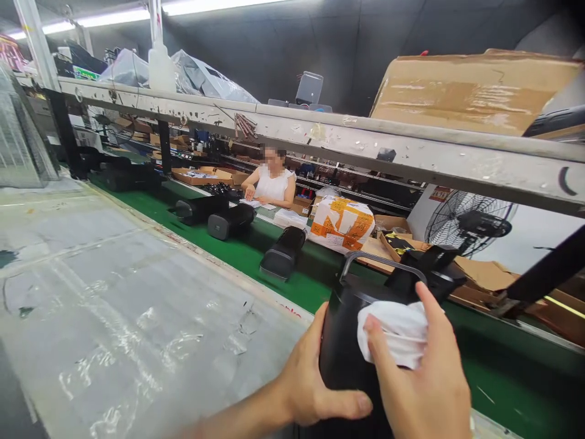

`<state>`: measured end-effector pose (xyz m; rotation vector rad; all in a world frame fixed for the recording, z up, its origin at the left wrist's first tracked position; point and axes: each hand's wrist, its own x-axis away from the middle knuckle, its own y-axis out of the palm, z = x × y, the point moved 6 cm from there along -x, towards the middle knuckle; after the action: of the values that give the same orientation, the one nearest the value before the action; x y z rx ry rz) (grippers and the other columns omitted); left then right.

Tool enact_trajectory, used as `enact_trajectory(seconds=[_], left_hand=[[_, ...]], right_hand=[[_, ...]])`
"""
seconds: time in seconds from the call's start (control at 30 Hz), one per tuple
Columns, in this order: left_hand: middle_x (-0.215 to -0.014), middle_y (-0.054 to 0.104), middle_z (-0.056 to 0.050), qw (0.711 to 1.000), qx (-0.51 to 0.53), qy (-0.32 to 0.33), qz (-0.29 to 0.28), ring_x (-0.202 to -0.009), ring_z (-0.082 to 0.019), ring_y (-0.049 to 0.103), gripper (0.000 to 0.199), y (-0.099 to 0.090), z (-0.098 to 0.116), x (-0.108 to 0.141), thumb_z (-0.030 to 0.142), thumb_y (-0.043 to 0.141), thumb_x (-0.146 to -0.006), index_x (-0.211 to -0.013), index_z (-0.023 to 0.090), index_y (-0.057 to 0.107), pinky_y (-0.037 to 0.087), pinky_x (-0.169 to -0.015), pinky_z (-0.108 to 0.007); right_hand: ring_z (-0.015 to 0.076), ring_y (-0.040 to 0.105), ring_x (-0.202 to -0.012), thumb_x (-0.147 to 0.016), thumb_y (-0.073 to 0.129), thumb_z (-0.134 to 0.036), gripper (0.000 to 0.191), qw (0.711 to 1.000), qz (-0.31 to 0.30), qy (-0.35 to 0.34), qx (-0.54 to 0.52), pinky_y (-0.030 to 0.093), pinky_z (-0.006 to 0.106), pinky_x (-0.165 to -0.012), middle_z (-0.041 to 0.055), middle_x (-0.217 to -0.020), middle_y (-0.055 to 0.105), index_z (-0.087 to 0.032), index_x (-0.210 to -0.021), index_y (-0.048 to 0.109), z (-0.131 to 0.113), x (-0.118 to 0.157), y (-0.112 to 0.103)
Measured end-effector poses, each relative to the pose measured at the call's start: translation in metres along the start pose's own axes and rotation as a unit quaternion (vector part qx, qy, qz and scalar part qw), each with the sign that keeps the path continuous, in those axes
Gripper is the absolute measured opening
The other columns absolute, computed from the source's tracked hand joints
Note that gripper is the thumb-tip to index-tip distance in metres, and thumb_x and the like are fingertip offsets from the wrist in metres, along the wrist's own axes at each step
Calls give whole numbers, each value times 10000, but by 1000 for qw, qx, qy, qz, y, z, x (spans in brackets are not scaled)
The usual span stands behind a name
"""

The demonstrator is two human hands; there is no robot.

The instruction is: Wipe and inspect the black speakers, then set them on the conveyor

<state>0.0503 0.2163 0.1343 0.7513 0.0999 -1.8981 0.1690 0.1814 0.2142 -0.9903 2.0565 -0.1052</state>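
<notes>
Factory line, green conveyor belt

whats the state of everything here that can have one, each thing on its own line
left hand, gripping the black unit
black unit, held in both hands, metal handle up
right hand, pressing the cloth onto the unit
white cloth, crumpled against the unit
other black units, lying on the green belt
cardboard box, tilted on a shelf
fan, standing, cannot tell if running
seated person, hands on papers
</notes>
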Motion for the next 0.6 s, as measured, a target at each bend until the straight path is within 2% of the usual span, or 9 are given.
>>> enact_trajectory(seconds=[0.03,0.1,0.17,0.27,0.33,0.43,0.53,0.6], left_hand=[[-1359,477,-125,1000,1,2,-3,-1265,-345,443,967,0,1,0,377,824,-590,-1411,194,348,317,-1112,-488],[-1341,489,-128,1000,9,2,-13,-1243,-337,466,946,1,1,1,380,811,-606,-1407,193,344,339,-1095,-482],[-1330,495,-131,1000,14,0,-18,-1230,-334,477,933,1,1,1,393,802,-615,-1402,190,344,352,-1081,-481],[-1329,492,-129,1000,7,-5,-8,-1231,-339,471,931,2,0,2,403,811,-595,-1385,192,364,350,-1079,-484],[-1318,500,-125,1000,-4,-10,0,-1218,-341,477,936,3,-1,3,402,823,-574,-1374,200,379,352,-1075,-487],[-1298,514,-119,1000,-22,-19,7,-1192,-342,491,952,3,-3,6,409,832,-548,-1367,214,387,368,-1059,-486],[-1297,515,-119,999,-29,-18,11,-1184,-340,494,968,4,-4,8,420,828,-541,-1372,214,378,382,-1051,-474],[-1297,515,-121,999,-28,-18,11,-1181,-338,496,982,4,-5,8,424,828,-535,-1375,204,370,391,-1043,-462]], right_hand=[[337,493,-1204,-769,517,-680,751,1000,5,-3,1,418,498,-963,62,-1359,500,-275,-1396,439,0,-1,0],[303,512,-1189,-845,430,-638,593,999,12,28,-25,405,469,-981,33,-1295,559,-310,-1332,514,6,-3,-3],[292,528,-1174,-883,373,-583,493,994,17,101,-39,396,476,-986,14,-1223,614,-347,-1268,572,20,-5,-9],[313,507,-1196,-873,380,-546,501,982,0,182,-54,395,485,-995,40,-1205,625,-305,-1258,592,34,-6,-15],[320,456,-1246,-847,422,-598,606,980,-13,175,-92,382,463,-1022,60,-1286,571,-251,-1332,528,30,-5,-13],[357,473,-1200,-739,545,-669,855,989,-16,127,-79,389,508,-989,109,-1359,484,-185,-1425,385,12,-3,-10],[363,485,-1172,-768,508,-676,791,992,-12,114,-60,395,516,-965,105,-1330,498,-198,-1392,421,-1,-2,-11],[360,431,-1235,-821,438,-697,685,987,5,143,-79,387,477,-985,73,-1294,534,-241,-1327,507,-4,-2,-15]])
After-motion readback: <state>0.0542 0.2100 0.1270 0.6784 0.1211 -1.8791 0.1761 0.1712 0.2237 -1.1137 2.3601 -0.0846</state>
